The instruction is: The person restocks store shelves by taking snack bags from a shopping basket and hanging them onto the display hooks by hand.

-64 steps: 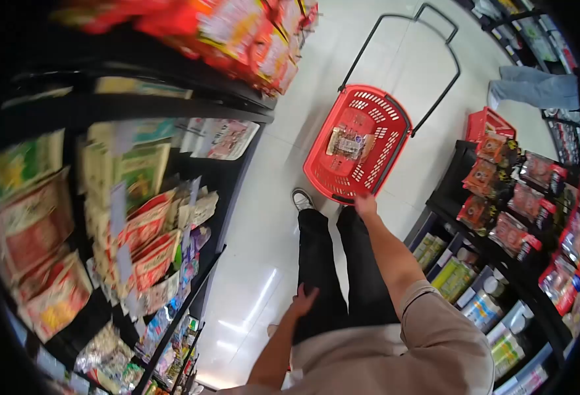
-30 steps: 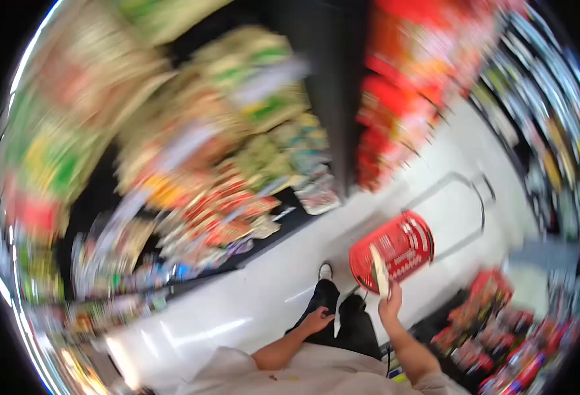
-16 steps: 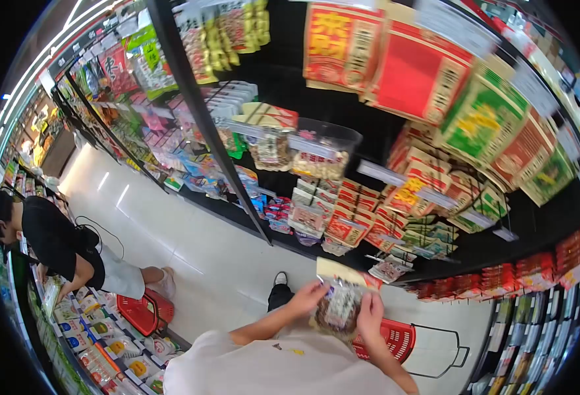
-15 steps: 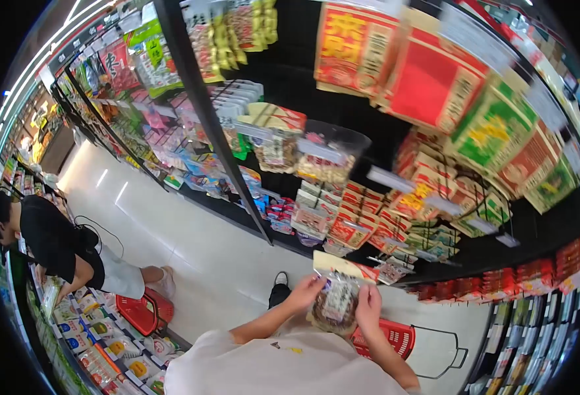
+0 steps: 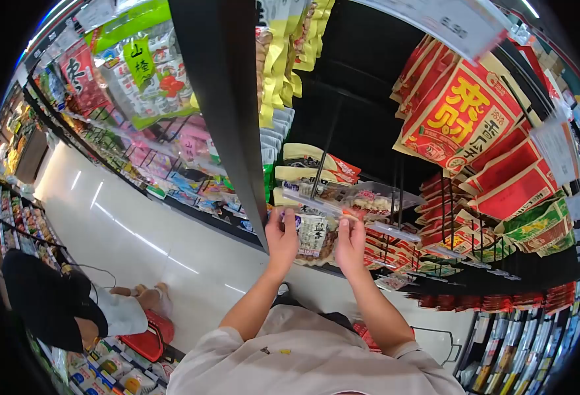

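Observation:
A clear snack packet with a pale label and dark contents is held upright against the hanging rack. Its left edge is pinched by my left hand, its right edge by my right hand. The top of the packet is partly hidden behind a clear price-tag holder. Similar packets hang on a hook just above and behind it. To their right hangs a clear tub-shaped pack.
A black shelf post stands left of my hands. Red and yellow bags hang at the right. A person in black bends at the lower left beside a red basket. Another red basket is partly behind my right arm.
Both hands have moved up and forward with the packet, from in front of my chest to the rack. The shelves look closer. The other person now bends lower.

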A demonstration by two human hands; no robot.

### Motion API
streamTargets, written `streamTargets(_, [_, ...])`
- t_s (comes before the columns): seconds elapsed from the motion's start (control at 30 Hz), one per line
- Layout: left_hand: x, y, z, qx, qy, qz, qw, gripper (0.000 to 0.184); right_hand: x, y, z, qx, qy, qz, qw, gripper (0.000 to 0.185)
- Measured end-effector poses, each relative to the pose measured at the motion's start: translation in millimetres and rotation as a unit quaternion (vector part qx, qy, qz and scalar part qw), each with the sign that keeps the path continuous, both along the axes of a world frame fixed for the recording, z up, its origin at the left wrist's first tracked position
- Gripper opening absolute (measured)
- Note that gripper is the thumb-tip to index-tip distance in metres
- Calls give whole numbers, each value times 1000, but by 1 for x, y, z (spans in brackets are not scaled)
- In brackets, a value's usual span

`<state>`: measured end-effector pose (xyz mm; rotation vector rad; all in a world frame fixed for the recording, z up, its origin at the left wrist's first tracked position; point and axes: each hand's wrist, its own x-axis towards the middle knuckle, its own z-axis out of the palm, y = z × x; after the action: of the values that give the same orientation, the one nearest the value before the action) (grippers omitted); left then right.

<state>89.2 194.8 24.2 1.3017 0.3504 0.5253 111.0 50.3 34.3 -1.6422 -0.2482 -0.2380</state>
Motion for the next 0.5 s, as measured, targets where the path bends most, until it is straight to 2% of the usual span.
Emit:
streamTargets(0.03, [2, 1, 3, 4, 4, 16, 1000, 15, 3, 1, 0, -6, -39, 10, 999, 17])
streamTargets(0.07, [9, -3, -15, 0, -68, 69, 995, 14, 4, -2, 1, -6, -19, 40, 999, 17])
streamTargets(0.17, [10, -4, -19, -28, -70, 52, 996, 13, 8, 7, -4, 6, -67, 13, 998, 15])
streamTargets(0.2, [12, -4, -14, -10, -42, 53, 998, 13, 10, 9, -1, 67, -10, 7, 998, 10])
streamTargets(0.27, [17, -2, -1, 28, 12, 55, 998, 14, 13, 15, 9, 67, 14, -15, 998, 8])
streamTargets(0.33, [23, -2, 2, 15, -15, 55, 998, 15, 19, 26, 14, 96, 34, -54, 993, 15])
streamTargets(0.43, [28, -4, 11, 9, -36, 70, 997, 16, 27, 36, 8, 64, -4, -114, 991, 15])
streamTargets(0.5, [28, -5, 7, 41, -34, 84, 995, 14, 28, 39, 13, 87, -1, -106, 991, 14])
